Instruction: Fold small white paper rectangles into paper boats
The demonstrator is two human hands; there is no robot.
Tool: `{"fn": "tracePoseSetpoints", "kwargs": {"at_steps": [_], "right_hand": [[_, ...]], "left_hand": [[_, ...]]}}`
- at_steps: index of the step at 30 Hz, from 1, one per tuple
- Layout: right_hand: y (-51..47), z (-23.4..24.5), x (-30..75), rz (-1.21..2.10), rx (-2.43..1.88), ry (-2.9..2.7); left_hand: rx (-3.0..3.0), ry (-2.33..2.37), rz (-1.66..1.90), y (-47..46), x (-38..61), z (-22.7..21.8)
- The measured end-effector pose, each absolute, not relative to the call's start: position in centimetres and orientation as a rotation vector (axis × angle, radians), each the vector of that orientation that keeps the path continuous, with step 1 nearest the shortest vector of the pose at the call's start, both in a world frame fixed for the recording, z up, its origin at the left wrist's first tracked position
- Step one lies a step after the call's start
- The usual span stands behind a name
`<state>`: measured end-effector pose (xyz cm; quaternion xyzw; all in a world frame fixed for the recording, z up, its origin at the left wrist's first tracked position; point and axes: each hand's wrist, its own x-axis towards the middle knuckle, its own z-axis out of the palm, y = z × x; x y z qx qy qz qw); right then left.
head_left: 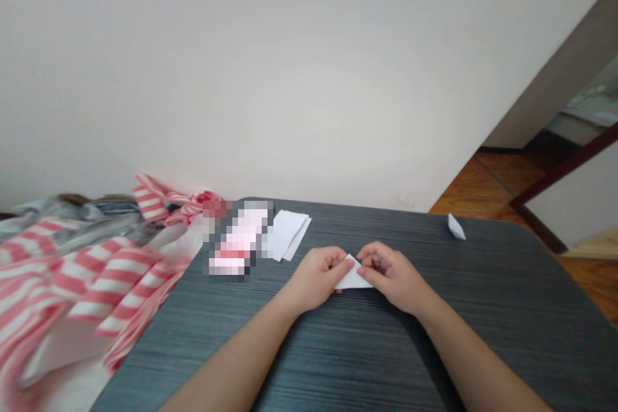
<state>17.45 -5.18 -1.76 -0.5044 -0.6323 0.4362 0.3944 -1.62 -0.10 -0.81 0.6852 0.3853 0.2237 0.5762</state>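
Both hands meet over a small folded paper [354,278], a white triangular piece lying flat on the dark wood-grain table [338,360], near the middle of its top; the left hand [316,277] pinches the paper's left edge between thumb and forefinger, the other fingers curled under; the right hand [389,273] closes on the paper's upper right corner, its fingers bent inward and bunched close together, the tips touching the sheet; the two thumbs almost meet at the paper's peak; judged from this, the step in hand is pressing or setting a crease, with the paper held down against the table and not lifted; any further fold would seem to call for keeping the edges lined up under one hand while the other runs along the crease, since so small a piece slips easily; beyond the folded paper and to its left lie a few loose white sheets [288,234], overlapping, well apart from it; just past those sits a pixelated pink-and-white patch [236,238] whose contents cannot be told; far beyond the folded paper to its right, near the table's edge, rests a second small paper shape [456,226]; well to the left of the folded paper, red-and-white striped cloth [87,283] spills over the table's side; no box, tray or bowl shows, so every sheet lies bare on the table.
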Motion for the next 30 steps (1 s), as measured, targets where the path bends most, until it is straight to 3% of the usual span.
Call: {"fn": "tracePoseSetpoints", "kwargs": {"at_steps": [17,30], "right_hand": [[-5.26,-0.85,17.71,0.87,-1.222,-1.856],[-5.42,-1.44,17.56,0.947,-1.258,-1.827]], "left_hand": [[1.576,0.95,0.534,-0.01,-1.46,-0.86],[1.48,0.921,0.549,-0.01,-1.36,-0.5]]}}
